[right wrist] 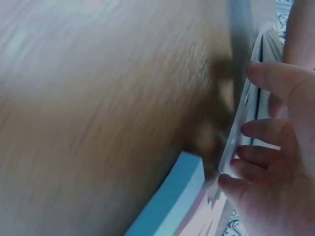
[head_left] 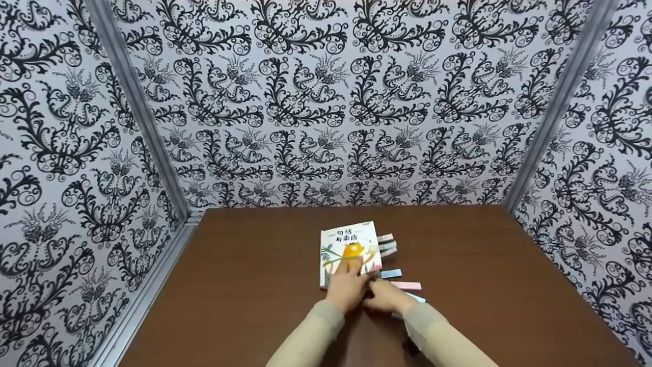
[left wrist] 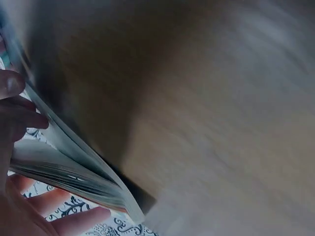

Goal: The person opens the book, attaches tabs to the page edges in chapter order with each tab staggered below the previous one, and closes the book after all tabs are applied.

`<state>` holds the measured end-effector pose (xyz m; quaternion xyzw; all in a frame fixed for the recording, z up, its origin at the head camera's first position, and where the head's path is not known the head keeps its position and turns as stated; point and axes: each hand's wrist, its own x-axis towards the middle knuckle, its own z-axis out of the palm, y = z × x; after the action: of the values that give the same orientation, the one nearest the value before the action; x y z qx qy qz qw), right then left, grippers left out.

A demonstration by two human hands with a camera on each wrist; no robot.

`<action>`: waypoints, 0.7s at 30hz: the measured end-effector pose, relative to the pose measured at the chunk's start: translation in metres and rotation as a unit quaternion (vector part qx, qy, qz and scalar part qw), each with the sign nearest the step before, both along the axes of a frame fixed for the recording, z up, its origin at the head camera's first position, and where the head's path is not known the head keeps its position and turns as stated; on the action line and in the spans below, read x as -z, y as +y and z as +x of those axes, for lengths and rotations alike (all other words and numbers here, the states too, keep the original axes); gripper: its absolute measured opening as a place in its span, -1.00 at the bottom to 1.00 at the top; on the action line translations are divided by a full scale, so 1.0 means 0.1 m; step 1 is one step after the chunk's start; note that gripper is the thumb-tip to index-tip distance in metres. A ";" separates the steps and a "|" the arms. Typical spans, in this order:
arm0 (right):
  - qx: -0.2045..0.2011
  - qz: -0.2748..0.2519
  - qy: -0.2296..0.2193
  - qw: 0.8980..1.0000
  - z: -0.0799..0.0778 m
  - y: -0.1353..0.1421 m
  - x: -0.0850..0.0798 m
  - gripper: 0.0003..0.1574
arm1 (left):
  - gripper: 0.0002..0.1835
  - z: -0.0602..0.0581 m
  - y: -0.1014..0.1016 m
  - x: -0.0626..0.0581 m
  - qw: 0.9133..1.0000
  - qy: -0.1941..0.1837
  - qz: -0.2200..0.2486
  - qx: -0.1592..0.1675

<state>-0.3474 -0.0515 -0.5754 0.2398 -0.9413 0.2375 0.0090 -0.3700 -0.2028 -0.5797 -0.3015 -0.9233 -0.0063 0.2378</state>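
Observation:
A white picture book [head_left: 351, 234] with an orange animal and dark lettering on its cover lies on the brown table. My left hand [head_left: 348, 290] rests on the lower part of the cover. In the left wrist view its fingers [left wrist: 83, 220] spread over the cover, with digits at the parted page edges. Beside it, my right hand [head_left: 384, 296] is at the book's lower right corner. In the right wrist view its fingertips [right wrist: 234, 184] line up along the book's near edge [right wrist: 236, 128], thumb at the same board. The pages stand partly apart there.
Slim pastel strips stick out right of the book: a blue one [head_left: 391, 273], a pink one [head_left: 407, 286] and others. A blue-topped block [right wrist: 170, 189] lies close to my right fingers. Patterned walls [head_left: 326, 102] enclose the table [head_left: 244, 285] at the back and sides.

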 end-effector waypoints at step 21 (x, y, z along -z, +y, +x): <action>0.099 -0.064 0.049 0.992 0.07 0.13 -0.25 -0.83 | -0.83 -0.03 -0.10 -0.07 0.994 -0.093 0.014 0.047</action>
<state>-0.3399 -0.0386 -0.5501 0.1555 -0.9418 0.2828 0.0942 -0.3732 -0.2129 -0.5727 -0.3397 -0.9258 -0.0583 0.1550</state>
